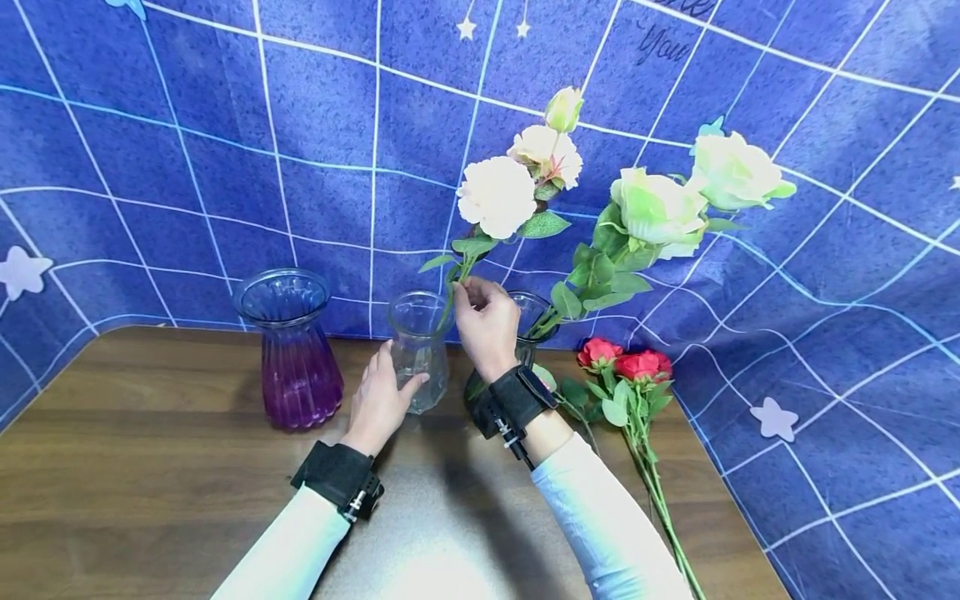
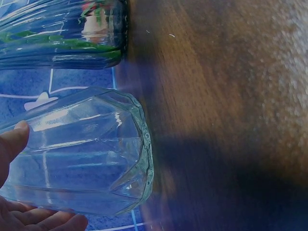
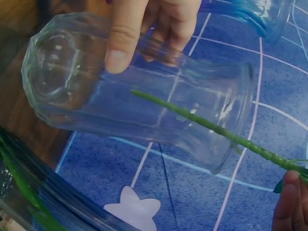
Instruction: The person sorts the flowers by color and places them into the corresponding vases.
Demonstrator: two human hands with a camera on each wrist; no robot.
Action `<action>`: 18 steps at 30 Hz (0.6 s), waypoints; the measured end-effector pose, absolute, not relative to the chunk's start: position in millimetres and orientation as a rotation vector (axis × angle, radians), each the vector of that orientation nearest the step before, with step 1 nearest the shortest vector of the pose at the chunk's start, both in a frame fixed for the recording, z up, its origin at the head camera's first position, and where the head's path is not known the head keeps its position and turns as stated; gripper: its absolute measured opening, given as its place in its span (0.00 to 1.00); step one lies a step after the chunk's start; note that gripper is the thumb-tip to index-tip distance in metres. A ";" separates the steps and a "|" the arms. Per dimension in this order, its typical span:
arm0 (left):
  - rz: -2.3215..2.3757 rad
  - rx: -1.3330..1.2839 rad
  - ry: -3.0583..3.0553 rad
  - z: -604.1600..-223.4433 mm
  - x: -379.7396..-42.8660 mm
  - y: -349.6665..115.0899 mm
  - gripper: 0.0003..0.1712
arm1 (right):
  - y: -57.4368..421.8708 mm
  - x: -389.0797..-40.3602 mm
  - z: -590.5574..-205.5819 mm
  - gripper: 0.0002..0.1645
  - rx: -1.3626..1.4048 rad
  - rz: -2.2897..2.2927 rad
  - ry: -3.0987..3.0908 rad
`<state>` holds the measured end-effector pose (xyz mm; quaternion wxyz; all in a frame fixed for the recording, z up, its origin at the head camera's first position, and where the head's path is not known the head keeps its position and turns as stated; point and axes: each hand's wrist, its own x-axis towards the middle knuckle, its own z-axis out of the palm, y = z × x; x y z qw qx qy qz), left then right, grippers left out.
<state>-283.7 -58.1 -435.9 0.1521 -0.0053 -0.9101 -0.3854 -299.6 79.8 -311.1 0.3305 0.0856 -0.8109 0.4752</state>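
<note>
My left hand (image 1: 377,402) holds a small clear glass vase (image 1: 424,360) on the table, thumb on one side and fingers on the other. Above its mouth, my right hand (image 1: 491,327) pinches the green stem of an artificial white flower (image 1: 497,197), a spray with two full blooms and a bud. In the right wrist view the stem (image 3: 211,126) runs through the rim, and its cut end sits inside the vase, apart from the bottom. The left wrist view shows the vase's faceted base (image 2: 144,154) and my left thumb (image 2: 17,137) against the glass.
A blue-to-purple ribbed vase (image 1: 300,375) stands to the left. Behind my right wrist, a dark glass vase (image 1: 531,312) holds pale green-white roses (image 1: 660,208) leaning right. Red roses (image 1: 642,365) lie on the wooden table (image 1: 150,467) at right. A blue cloth backdrop (image 1: 322,200) rises behind.
</note>
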 end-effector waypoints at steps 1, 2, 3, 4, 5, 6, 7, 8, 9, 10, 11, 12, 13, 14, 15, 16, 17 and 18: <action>-1.107 -0.016 -2.609 -436.3 -283.4 -57.9 0.46 | 79.3 -299.4 -311.5 0.12 0.225 1.237 -2.125; -1.105 -0.018 -2.607 -436.5 -283.1 -57.8 0.46 | 78.9 -299.2 -311.8 0.12 0.225 1.236 -2.130; -1.104 -0.020 -2.606 -436.9 -282.7 -57.6 0.46 | 78.4 -299.0 -312.1 0.12 0.226 1.238 -2.133; -1.102 -0.020 -2.605 -436.9 -282.7 -57.7 0.46 | 77.6 -298.7 -311.7 0.12 0.224 1.237 -2.138; -1.102 -0.017 -2.605 -436.8 -282.7 -57.7 0.46 | 76.8 -298.6 -311.6 0.12 0.222 1.237 -2.144; -1.102 -0.016 -2.606 -436.6 -282.5 -57.9 0.46 | 76.1 -298.3 -311.8 0.12 0.221 1.238 -2.149; -1.103 -0.014 -2.609 -436.5 -282.3 -58.0 0.46 | 75.5 -298.1 -312.1 0.12 0.217 1.237 -2.156; -1.100 -0.016 -2.613 -436.4 -282.3 -58.2 0.46 | 75.0 -297.9 -312.6 0.12 0.214 1.237 -2.162; -1.103 -0.013 -2.616 -436.3 -282.2 -58.3 0.46 | 74.5 -297.7 -313.2 0.12 0.213 1.234 -2.166; -1.107 -0.010 -2.619 -436.2 -282.3 -58.5 0.46 | 73.7 -297.3 -313.6 0.12 0.212 1.228 -2.171; -1.108 -0.008 -2.621 -436.0 -282.3 -58.7 0.46 | 72.9 -297.0 -314.5 0.12 0.211 1.226 -2.177; -1.109 -0.006 -2.622 -435.8 -282.2 -58.9 0.46 | 72.0 -296.5 -315.2 0.12 0.211 1.220 -2.184; -1.109 -0.004 -2.625 -436.0 -282.4 -59.0 0.46 | 71.2 -296.3 -316.1 0.12 0.208 1.217 -2.193; -1.107 -0.005 -2.627 -436.0 -282.7 -59.0 0.46 | 70.5 -296.1 -317.2 0.12 0.204 1.217 -2.200; -1.111 -0.003 -2.627 -435.9 -282.7 -58.9 0.46 | 69.9 -295.7 -318.3 0.12 0.196 1.211 -2.212; -1.110 -0.005 -2.627 -435.9 -282.9 -58.9 0.46 | 69.2 -295.3 -319.4 0.12 0.189 1.212 -2.221; -1.110 -0.005 -2.628 -435.7 -282.9 -58.8 0.46 | 68.6 -295.0 -320.7 0.12 0.181 1.211 -2.233; -1.111 -0.006 -2.628 -435.7 -282.9 -59.0 0.46 | 68.1 -294.6 -321.6 0.12 0.174 1.207 -2.240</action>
